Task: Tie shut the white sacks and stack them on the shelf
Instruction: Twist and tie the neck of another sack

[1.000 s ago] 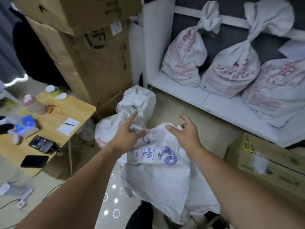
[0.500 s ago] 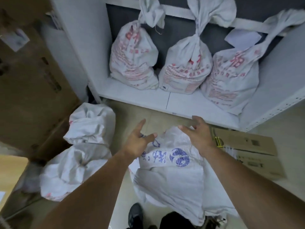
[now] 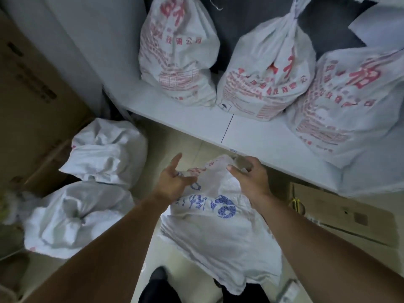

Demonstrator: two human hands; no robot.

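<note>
Three tied white woven sacks with red print point(image 3: 262, 84) take up most of the flat white shelf point(image 3: 251, 132), and that is the first risk. Only a bare strip shows along the front edge, so a fourth sack set there could tip forward and slide off. A second risk is the neck of the white woven sack with blue print point(image 3: 218, 232), which stands on the floor between the arms with its top just below the shelf's front edge. Its mouth looks loose and not yet gathered, so tying it off slack could leave a knot that slips when the sack is lifted. The woven cloth looks slick, and an uneven hold could let one side drop and spill whatever is inside. Two crumpled white sacks point(image 3: 105, 154) lie on the floor to the left and a flat brown cardboard box point(image 3: 341, 215) lies to the right, so footing is cramped for a lift.

The left hand point(image 3: 175, 181) is spread wide, forefinger straight and free, its thumb touching the cloth at the sack's mouth, and I can make out no firm pinch. The right hand point(image 3: 251, 179) has its fingers curled over the sack's top edge, thumb against the near side, gripping the cloth.
</note>
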